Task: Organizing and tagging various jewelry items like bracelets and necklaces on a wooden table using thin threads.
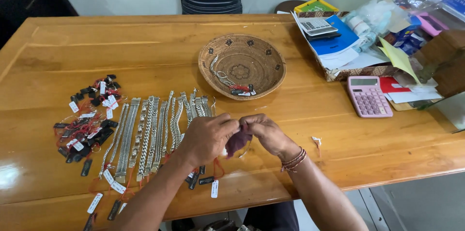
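Head view: low in the frame's centre, the left hand (pixel 206 136) and right hand (pixel 264 133) met fingertip to fingertip, pinched on a small purplish thing (pixel 237 143) — perhaps a cloth, too hidden to tell. It looked soft and light, best held by its edges. Left of them lay roughly a dozen silver chain bracelets (pixel 150 134) with tags. One woven basket (pixel 242 65) and one pink calculator (pixel 368 96) sat further up the wooden table (pixel 121 42).
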